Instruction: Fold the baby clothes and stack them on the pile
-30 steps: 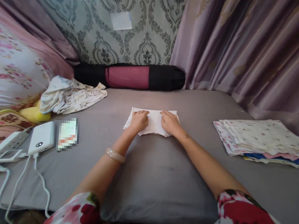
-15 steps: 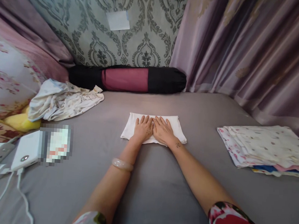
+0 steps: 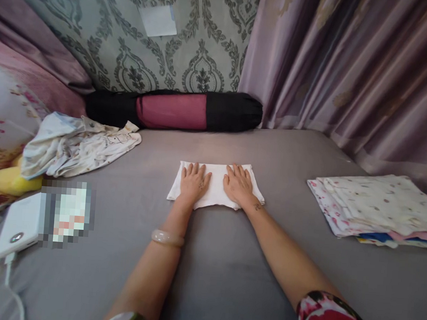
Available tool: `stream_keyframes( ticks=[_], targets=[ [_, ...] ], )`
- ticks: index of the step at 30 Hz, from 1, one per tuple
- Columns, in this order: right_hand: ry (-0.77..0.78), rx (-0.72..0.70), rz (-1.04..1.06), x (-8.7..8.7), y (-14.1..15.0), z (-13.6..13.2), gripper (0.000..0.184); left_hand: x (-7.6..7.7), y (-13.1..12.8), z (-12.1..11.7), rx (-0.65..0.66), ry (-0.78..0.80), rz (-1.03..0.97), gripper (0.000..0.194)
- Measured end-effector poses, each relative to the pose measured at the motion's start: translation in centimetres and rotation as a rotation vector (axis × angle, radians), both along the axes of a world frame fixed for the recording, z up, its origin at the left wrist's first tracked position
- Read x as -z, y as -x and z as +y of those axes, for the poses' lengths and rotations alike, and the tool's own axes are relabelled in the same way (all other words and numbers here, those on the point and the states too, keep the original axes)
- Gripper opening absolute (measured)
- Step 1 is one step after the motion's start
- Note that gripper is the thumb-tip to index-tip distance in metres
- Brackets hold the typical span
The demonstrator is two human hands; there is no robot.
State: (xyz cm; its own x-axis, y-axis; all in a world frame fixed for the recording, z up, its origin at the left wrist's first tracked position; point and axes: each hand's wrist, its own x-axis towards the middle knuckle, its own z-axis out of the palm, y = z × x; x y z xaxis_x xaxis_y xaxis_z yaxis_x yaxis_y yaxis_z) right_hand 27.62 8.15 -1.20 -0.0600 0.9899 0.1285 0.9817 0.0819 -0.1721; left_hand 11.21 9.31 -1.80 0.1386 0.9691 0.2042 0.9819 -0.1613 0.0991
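Note:
A small folded white cloth lies in the middle of the grey bed sheet. My left hand rests flat on its left half, fingers stretched out. My right hand lies flat on its right half, fingers spread. Both palms press down on the cloth and a strip of white shows between them. A pale bangle sits on my left wrist.
A stack of folded printed cloths lies at the right. A crumpled pile of light clothes sits at the left by a yellow plush. A white power bank with cables lies at the near left. A black and maroon roll bag lines the wall.
My hands lay curled on the cloth, then came together flat at its middle. Now they have slid apart toward its two sides, still flat.

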Motion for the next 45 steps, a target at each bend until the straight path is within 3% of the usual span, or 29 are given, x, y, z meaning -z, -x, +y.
stream_keyframes(
  ticks=[11,21,26,31,37,45],
  targets=[
    [-0.008,0.124,0.038,0.4,-1.8,0.0,0.059,-0.4,1.7,-0.3,-0.108,0.056,-0.037,0.059],
    [0.039,0.186,0.034,-0.3,-3.1,0.0,0.06,-0.6,4.0,-0.1,-0.085,0.139,-0.039,0.058],
    [-0.038,0.084,0.011,-1.2,-0.5,-1.4,0.058,-1.5,1.1,-1.3,-0.105,-0.014,0.023,0.059],
    [-0.007,-0.075,0.028,-1.3,2.4,-3.1,0.055,-1.3,-2.4,-2.9,-0.002,-0.035,0.01,0.058],
    [0.013,-0.077,0.033,-0.8,2.4,-3.3,0.055,-0.2,-2.5,-3.0,0.004,0.04,-0.008,0.056],
    [0.046,-0.086,0.045,-0.9,2.3,-3.0,0.056,-0.7,-2.5,-3.0,0.002,0.063,0.003,0.056]
  ],
)
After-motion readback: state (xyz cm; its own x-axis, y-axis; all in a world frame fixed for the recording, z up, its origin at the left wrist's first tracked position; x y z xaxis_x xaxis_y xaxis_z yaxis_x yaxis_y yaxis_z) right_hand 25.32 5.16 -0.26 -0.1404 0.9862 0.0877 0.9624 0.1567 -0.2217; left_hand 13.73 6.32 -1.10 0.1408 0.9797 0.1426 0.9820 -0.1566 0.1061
